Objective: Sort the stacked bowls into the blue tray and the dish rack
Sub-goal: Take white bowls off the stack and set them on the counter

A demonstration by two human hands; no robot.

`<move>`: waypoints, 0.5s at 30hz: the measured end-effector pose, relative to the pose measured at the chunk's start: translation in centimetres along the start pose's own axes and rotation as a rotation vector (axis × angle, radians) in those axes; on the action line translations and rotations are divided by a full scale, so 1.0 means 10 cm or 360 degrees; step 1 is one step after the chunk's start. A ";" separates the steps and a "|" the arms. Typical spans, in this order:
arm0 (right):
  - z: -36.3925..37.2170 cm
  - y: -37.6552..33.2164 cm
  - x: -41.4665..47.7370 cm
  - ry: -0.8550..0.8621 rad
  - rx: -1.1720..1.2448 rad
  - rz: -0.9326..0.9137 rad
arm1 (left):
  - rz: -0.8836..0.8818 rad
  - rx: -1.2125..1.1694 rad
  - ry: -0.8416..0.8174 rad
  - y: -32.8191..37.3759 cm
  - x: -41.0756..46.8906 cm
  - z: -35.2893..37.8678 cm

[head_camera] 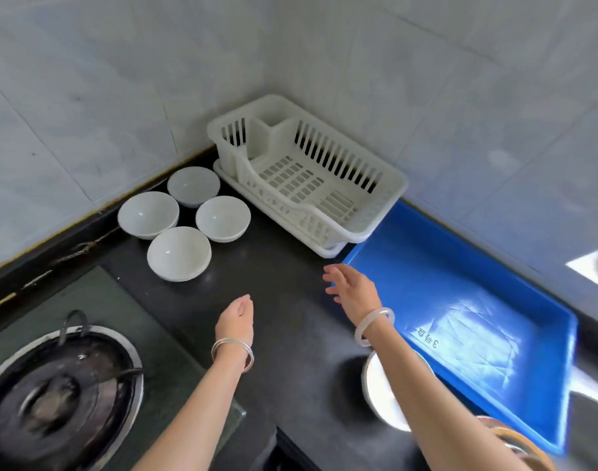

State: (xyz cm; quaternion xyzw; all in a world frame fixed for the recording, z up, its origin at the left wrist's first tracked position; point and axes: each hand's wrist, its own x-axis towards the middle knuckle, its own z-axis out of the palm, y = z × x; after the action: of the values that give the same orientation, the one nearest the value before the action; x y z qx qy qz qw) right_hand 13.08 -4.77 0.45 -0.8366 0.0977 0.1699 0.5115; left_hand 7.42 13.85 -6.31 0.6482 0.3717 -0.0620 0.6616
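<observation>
Counter: dark stone-like surface, smooth, faintly speckled. Bowls: white, glossy, ceramic in look. Dish rack: off-white slotted plastic, matt. Tray: blue plastic, shiny, scuffed floor. Walls: pale glazed tiles. Stove burner: dark, dull metal. Bracelets: thin, metallic.
</observation>
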 end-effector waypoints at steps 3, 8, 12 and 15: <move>-0.43 0.40 -0.34 0.0223 -0.0339 0.0085 | 0.0106 0.0200 -0.0208 -0.07 -0.32 0.34; -0.90 1.04 -0.80 0.0426 -0.0995 0.0236 | 0.0357 0.0758 -0.0527 -0.27 -0.84 0.85; -1.04 1.36 -1.03 0.0372 -0.1150 0.0502 | 0.0532 0.1013 -0.0700 -0.41 -1.11 1.09; -1.01 1.46 -1.09 0.0280 -0.1160 0.0558 | 0.0638 0.1119 -0.0759 -0.51 -1.17 1.14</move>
State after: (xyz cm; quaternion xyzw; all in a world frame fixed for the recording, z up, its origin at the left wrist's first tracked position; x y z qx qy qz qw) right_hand 0.00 -20.53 -3.11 -0.9450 0.2156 0.2057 0.1346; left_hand 0.86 -1.90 -5.08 0.8598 0.0332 -0.2022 0.4676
